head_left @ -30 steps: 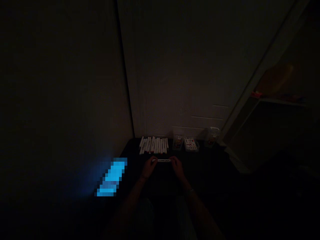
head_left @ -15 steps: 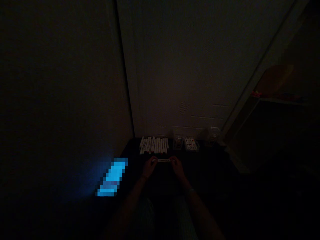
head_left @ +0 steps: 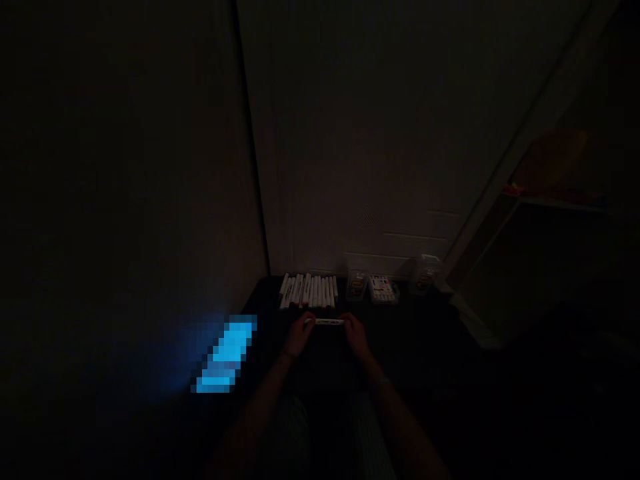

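Pinch grip at both ends: left hand (head_left: 299, 335) closes on the left end of a white marker pen (head_left: 330, 322), right hand (head_left: 357, 337) on its right end. Pen runs level, left to right; contact with the dark tabletop (head_left: 410, 347) cannot be told. Just beyond it, far left: row of white markers (head_left: 310, 291), side by side. Far right of the row: clear plastic case (head_left: 357, 285), then marker pack (head_left: 383, 289), then upright clear container (head_left: 427, 275). Near left: pixelated blue glowing patch (head_left: 227, 353). Light very dim.
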`<state>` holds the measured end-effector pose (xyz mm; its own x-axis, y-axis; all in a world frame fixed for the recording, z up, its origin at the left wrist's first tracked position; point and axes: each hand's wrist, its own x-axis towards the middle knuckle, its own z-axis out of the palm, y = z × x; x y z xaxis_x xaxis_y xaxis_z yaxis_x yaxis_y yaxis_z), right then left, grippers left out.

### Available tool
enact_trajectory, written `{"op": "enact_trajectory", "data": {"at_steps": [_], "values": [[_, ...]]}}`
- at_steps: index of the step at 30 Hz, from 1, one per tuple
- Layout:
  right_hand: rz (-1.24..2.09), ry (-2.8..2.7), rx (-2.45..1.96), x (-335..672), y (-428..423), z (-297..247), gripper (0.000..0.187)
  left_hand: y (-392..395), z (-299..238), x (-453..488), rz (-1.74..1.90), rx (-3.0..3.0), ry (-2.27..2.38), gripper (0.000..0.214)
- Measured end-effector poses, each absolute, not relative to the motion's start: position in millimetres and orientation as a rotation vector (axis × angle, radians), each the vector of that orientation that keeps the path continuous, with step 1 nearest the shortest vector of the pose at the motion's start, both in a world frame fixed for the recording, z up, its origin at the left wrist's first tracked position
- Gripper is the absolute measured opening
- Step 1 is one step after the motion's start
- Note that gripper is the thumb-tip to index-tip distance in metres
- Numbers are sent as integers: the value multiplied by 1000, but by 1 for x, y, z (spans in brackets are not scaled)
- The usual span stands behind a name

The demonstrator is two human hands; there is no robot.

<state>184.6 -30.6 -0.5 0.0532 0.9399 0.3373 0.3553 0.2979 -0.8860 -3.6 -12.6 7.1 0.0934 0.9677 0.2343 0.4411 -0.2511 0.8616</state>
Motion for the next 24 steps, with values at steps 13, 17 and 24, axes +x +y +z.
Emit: {"op": "enact_trajectory", "data": {"at_steps": [13,17,24], "values": [[703,-1444,-1261,178,-25,-8,21,-12,5,-7,1099,1750,1361,31],[698,-1453,-1223,178,-22,-13,23,-6,0,-11,1100,1739,1324,34],[704,-1471,-1243,179,-24,-9,26,-8,5,-10,1109,1714,1336,31]]}}
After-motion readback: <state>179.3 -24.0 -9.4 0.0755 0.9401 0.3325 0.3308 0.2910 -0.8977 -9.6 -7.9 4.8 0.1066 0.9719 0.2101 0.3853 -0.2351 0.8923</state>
